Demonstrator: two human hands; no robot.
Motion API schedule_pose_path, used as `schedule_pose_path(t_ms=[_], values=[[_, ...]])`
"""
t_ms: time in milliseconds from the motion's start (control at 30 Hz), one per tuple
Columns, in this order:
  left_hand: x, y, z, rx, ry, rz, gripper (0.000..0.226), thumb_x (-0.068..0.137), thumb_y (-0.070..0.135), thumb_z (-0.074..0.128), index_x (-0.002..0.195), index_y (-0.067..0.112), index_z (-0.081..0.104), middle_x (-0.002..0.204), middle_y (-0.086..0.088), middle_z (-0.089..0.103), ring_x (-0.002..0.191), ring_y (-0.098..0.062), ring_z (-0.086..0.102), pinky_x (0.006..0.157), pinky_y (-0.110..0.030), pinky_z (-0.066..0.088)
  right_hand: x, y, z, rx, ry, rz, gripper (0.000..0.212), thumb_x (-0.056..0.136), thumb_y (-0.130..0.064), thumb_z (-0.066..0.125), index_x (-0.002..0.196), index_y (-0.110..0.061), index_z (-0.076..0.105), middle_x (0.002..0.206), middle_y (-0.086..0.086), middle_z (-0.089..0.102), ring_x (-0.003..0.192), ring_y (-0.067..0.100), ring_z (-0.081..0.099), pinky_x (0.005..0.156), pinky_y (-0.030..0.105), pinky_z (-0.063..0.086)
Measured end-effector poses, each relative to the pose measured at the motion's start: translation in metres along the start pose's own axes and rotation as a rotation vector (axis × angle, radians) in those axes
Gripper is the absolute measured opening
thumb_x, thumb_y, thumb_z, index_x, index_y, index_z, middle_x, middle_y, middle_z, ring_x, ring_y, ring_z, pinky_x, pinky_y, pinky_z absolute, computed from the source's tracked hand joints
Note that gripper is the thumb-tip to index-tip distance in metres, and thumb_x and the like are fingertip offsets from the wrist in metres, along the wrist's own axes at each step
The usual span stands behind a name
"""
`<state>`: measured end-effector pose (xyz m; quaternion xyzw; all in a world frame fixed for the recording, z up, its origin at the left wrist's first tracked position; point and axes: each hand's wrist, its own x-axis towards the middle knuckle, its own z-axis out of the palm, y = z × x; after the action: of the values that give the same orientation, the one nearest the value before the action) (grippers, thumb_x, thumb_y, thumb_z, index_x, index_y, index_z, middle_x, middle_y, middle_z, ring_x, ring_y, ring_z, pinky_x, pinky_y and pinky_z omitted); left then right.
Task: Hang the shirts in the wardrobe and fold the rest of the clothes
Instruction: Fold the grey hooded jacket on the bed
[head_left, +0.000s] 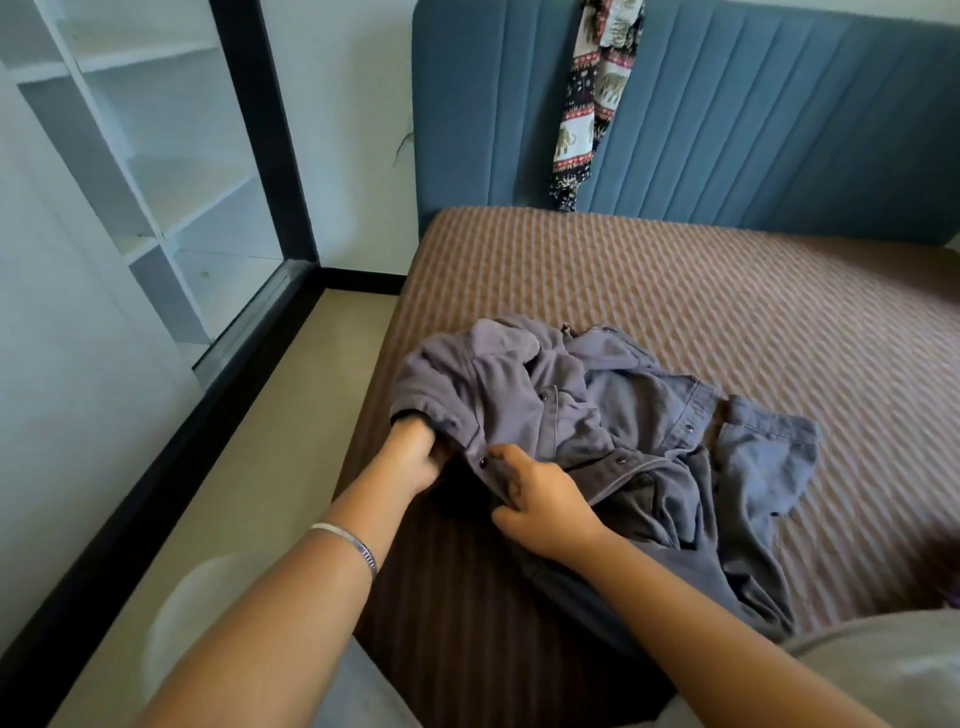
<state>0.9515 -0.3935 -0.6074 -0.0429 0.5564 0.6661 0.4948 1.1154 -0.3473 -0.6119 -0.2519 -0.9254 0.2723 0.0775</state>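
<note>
Left hand (410, 457): fingertips hidden under the shirt (597, 415). Headboard (753, 114) and patterned cloth (592, 98) cut off at the frame's top.

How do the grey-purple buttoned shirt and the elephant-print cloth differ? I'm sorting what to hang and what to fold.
The grey-purple buttoned shirt is plain; the elephant-print cloth is patterned in several colours. The shirt lies crumpled on the striped brown bed; the cloth hangs over the blue padded headboard. Both hands, left and right, grip the shirt; nothing touches the cloth. Both are unfolded fabric.

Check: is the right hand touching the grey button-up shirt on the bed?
Touching. The head view shows the right hand pinching the button placket of the grey shirt, fingers curled around the fabric edge.
</note>
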Motion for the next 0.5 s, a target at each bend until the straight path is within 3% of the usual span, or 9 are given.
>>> schedule_pose_path(t_ms=[100, 133, 200, 267, 300, 333, 367, 433, 500], values=[[0.001, 0.009, 0.007, -0.139, -0.028, 0.116, 0.028, 0.103, 0.027, 0.034, 0.105, 0.011, 0.058, 0.105, -0.012, 0.06, 0.088, -0.027, 0.058, 0.077, -0.037, 0.048, 0.003, 0.001, 0.003, -0.001, 0.038, 0.011, 0.056, 0.076, -0.012, 0.061, 0.13, -0.018, 0.045, 0.057, -0.006, 0.045, 0.052, 0.01, 0.043, 0.048, 0.019, 0.031], [0.001, 0.009, 0.005, -0.194, -0.031, 0.128, 0.03, 0.104, 0.031, 0.031, 0.107, 0.013, 0.056, 0.101, -0.011, 0.06, 0.086, -0.023, 0.057, 0.077, -0.035, 0.046, 0.003, 0.0, 0.002, -0.013, -0.011, -0.005, 0.054, 0.077, -0.013, 0.062, 0.128, -0.018, 0.046, 0.059, -0.005, 0.047, 0.056, 0.012, 0.046, 0.049, 0.02, 0.03], [0.007, 0.005, -0.005, -0.199, -0.041, 0.134, 0.033, 0.105, 0.029, 0.028, 0.126, 0.012, 0.048, 0.117, -0.011, 0.059, 0.101, -0.021, 0.056, 0.086, -0.032, 0.043, 0.008, -0.003, -0.006, -0.057, -0.257, -0.007, 0.047, 0.08, -0.017, 0.066, 0.124, -0.016, 0.05, 0.068, -0.005, 0.051, 0.068, 0.015, 0.051, 0.054, 0.022, 0.034], [0.014, 0.002, -0.012, -0.098, -0.027, 0.092, 0.039, 0.104, 0.014, 0.032, 0.141, 0.003, 0.039, 0.139, -0.017, 0.049, 0.126, -0.03, 0.049, 0.097, -0.037, 0.041, 0.021, -0.004, -0.025, -0.102, -0.483, -0.015, 0.036, 0.086, -0.027, 0.068, 0.118, -0.015, 0.059, 0.083, -0.003, 0.06, 0.081, 0.015, 0.057, 0.069, 0.022, 0.043], [0.013, 0.003, -0.012, -0.083, -0.019, 0.125, 0.041, 0.102, 0.01, 0.035, 0.142, 0.0, 0.038, 0.139, -0.017, 0.05, 0.132, -0.033, 0.044, 0.098, -0.037, 0.042, 0.032, -0.004, -0.036, -0.095, -0.441, -0.029, 0.027, 0.088, -0.028, 0.067, 0.111, -0.015, 0.064, 0.09, 0.0, 0.065, 0.087, 0.017, 0.06, 0.078, 0.027, 0.048], [0.009, 0.006, -0.013, -0.063, -0.089, 0.196, 0.045, 0.099, 0.014, 0.044, 0.141, -0.002, 0.039, 0.132, -0.013, 0.056, 0.133, -0.033, 0.044, 0.095, -0.034, 0.045, 0.045, -0.005, -0.047, -0.062, -0.288, -0.026, 0.017, 0.089, -0.024, 0.065, 0.103, -0.015, 0.068, 0.093, 0.002, 0.068, 0.089, 0.019, 0.062, 0.083, 0.034, 0.05], [0.007, 0.009, -0.012, -0.082, -0.174, 0.236, 0.055, 0.091, 0.024, 0.061, 0.137, 0.0, 0.044, 0.12, -0.009, 0.063, 0.127, -0.03, 0.051, 0.089, -0.03, 0.051, 0.06, -0.004, -0.057, 0.011, -0.084, 0.007, 0.009, 0.089, -0.016, 0.062, 0.096, -0.016, 0.067, 0.091, 0.002, 0.068, 0.088, 0.021, 0.063, 0.084, 0.037, 0.051], [0.005, 0.016, -0.014, -0.198, -0.315, 0.24, 0.068, 0.065, 0.042, 0.084, 0.118, 0.008, 0.058, 0.108, -0.006, 0.07, 0.101, -0.019, 0.068, 0.074, -0.025, 0.056, 0.089, -0.006, -0.076, 0.262, 0.217, 0.122, 0.018, 0.088, -0.002, 0.05, 0.092, -0.018, 0.058, 0.091, -0.001, 0.062, 0.088, 0.022, 0.059, 0.08, 0.038, 0.05], [0.0, 0.017, -0.011, -0.258, -0.28, 0.198, 0.029, 0.093, 0.034, 0.058, 0.114, 0.013, 0.057, 0.118, -0.009, 0.063, 0.08, -0.017, 0.068, 0.065, -0.022, 0.056, 0.113, -0.01, -0.089, 0.509, 0.213, 0.195, 0.023, 0.089, 0.003, 0.044, 0.102, -0.016, 0.051, 0.101, -0.001, 0.054, 0.09, 0.02, 0.052, 0.077, 0.034, 0.045]])
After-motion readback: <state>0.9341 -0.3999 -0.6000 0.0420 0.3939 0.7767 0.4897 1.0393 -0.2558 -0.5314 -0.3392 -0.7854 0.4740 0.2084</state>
